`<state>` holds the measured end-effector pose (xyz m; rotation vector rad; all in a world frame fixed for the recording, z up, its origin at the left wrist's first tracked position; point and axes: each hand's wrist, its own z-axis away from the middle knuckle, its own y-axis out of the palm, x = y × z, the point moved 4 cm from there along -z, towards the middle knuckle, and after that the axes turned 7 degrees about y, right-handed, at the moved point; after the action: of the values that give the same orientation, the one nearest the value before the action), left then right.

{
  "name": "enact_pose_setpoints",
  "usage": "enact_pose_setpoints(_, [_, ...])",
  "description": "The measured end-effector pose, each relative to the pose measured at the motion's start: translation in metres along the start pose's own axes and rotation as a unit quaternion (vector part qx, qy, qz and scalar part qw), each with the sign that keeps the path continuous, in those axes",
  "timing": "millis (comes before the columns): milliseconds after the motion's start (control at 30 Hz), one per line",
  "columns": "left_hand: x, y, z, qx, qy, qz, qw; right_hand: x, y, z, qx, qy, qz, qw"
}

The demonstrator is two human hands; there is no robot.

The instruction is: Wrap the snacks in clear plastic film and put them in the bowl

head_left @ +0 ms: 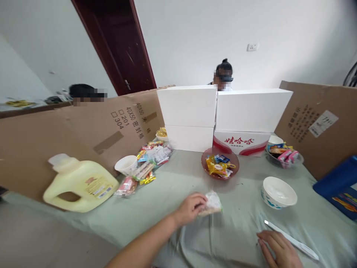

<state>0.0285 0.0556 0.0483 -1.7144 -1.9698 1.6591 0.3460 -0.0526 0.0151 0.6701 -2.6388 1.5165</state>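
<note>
1. Left hand (pixel 191 208) is out over the middle of the worktop (pixel 173 193), its grip clamped on a small clear snack packet (pixel 212 204); thumb on top, fingers curled under the near end.
2. The packet sticks out to the right of that grip, resting on or just above the cloth; I cannot tell which.
3. Its long axis runs roughly left to right, tilted a little toward the far side, with the free end pointing right, toward the white bowl (pixel 279 192).
4. Right hand (pixel 279 249) lies low at the near right edge, fingers spread and flat on the cloth, holding nothing.
5. Just beyond its fingertips lies a slim white utensil (pixel 291 239), perhaps a knife, touching or nearly touching the hand.
6. The utensil's long axis is diagonal: narrow tip up-left, pointing toward the packet, and the thicker end down-right.
7. So the left hand has the packet; the right is the nearer one to the utensil, and the two hands sit well apart.
8. Straight beyond the packet stands a reddish plate of sweets (pixel 220 163), clear of both hands.
9. Further left, a yellow jug (pixel 79 184) lies on its side by a cardboard screen (pixel 83 126).
</note>
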Motion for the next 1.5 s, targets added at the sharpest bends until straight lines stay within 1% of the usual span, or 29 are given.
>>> enact_pose_setpoints(33, [-0.014, 0.013, -0.002, 0.035, 0.038, 0.025, 0.998, -0.01, -0.001, 0.002, -0.013, 0.038, 0.041, 0.998])
enact_pose_setpoints(67, [-0.025, 0.023, -0.003, 0.058, 0.066, 0.019, 0.996, -0.02, -0.001, 0.006, -0.017, 0.077, 0.083, 0.993])
enact_pose_setpoints(100, [-0.034, 0.031, -0.002, 0.068, 0.084, -0.008, 0.994, -0.03, 0.0, 0.01, -0.013, 0.114, 0.119, 0.986])
enact_pose_setpoints(133, [-0.04, 0.036, -0.002, 0.062, 0.092, -0.05, 0.993, -0.039, 0.001, 0.014, -0.003, 0.142, 0.146, 0.979])
enact_pose_setpoints(167, [-0.043, 0.04, 0.0, 0.045, 0.089, -0.096, 0.99, -0.046, 0.003, 0.018, 0.013, 0.162, 0.161, 0.973])
enact_pose_setpoints(233, [-0.047, 0.047, 0.004, 0.002, 0.07, -0.177, 0.982, -0.054, 0.006, 0.022, 0.044, 0.177, 0.162, 0.97])
enact_pose_setpoints(333, [-0.053, 0.056, 0.012, -0.045, 0.049, -0.233, 0.97, -0.049, 0.006, 0.015, 0.063, 0.181, 0.122, 0.974])
enact_pose_setpoints(433, [-0.062, 0.065, 0.021, -0.078, 0.043, -0.255, 0.963, -0.023, 0.006, -0.004, 0.069, 0.16, 0.02, 0.984])
enact_pose_setpoints(500, [-0.068, 0.07, 0.029, -0.097, 0.036, -0.277, 0.955, 0.005, 0.008, -0.02, 0.089, 0.127, -0.058, 0.986])
enact_pose_setpoints(567, [-0.073, 0.075, 0.037, -0.11, 0.026, -0.301, 0.947, 0.038, 0.011, -0.037, 0.122, 0.078, -0.112, 0.983])
enact_pose_setpoints(633, [-0.076, 0.08, 0.045, -0.119, 0.011, -0.32, 0.94, 0.071, 0.016, -0.054, 0.153, 0.031, -0.133, 0.979])
enact_pose_setpoints(733, [-0.076, 0.082, 0.054, -0.135, -0.002, -0.325, 0.936, 0.108, 0.027, -0.075, 0.204, -0.024, -0.106, 0.973])
enact_pose_setpoints(800, [-0.074, 0.079, 0.059, -0.152, -0.004, -0.305, 0.94, 0.119, 0.032, -0.083, 0.234, -0.047, -0.071, 0.968])
enact_pose_setpoints(833, [-0.072, 0.076, 0.061, -0.162, -0.01, -0.287, 0.944, 0.118, 0.032, -0.084, 0.245, -0.052, -0.055, 0.967])
enact_pose_setpoints(900, [-0.065, 0.068, 0.064, -0.182, -0.034, -0.246, 0.951, 0.105, 0.028, -0.081, 0.252, -0.052, -0.033, 0.966])
enact_pose_setpoints(967, [-0.055, 0.061, 0.067, -0.193, -0.069, -0.199, 0.958, 0.077, 0.02, -0.07, 0.244, -0.036, -0.03, 0.969])
enact_pose_setpoints(1033, [-0.044, 0.055, 0.068, -0.203, -0.106, -0.146, 0.963, 0.039, 0.011, -0.054, 0.227, -0.005, -0.032, 0.973])
enact_pose_setpoints(1133, [-0.028, 0.051, 0.065, -0.22, -0.157, -0.034, 0.962, -0.018, 0.001, -0.03, 0.186, 0.061, 0.0, 0.981])
enact_pose_setpoints(1200, [-0.021, 0.05, 0.062, -0.235, -0.188, 0.045, 0.953, -0.039, -0.003, -0.02, 0.137, 0.098, 0.033, 0.985])
enact_pose_setpoints(1233, [-0.018, 0.048, 0.061, -0.249, -0.205, 0.082, 0.943, -0.042, -0.005, -0.018, 0.106, 0.111, 0.042, 0.987])
enact_pose_setpoints(1300, [-0.012, 0.043, 0.061, -0.291, -0.248, 0.145, 0.913, -0.032, -0.008, -0.021, 0.051, 0.122, 0.032, 0.991])
enact_pose_setpoints(1367, [-0.005, 0.034, 0.065, -0.341, -0.288, 0.191, 0.874, -0.006, -0.009, -0.031, 0.027, 0.112, -0.012, 0.993])
enact_pose_setpoints(1433, [0.001, 0.022, 0.072, -0.392, -0.309, 0.209, 0.841, 0.025, -0.008, -0.045, 0.036, 0.084, -0.06, 0.994])
enact_pose_setpoints(1500, [0.005, 0.009, 0.082, -0.446, -0.312, 0.196, 0.816, 0.053, -0.005, -0.058, 0.057, 0.054, -0.092, 0.993])
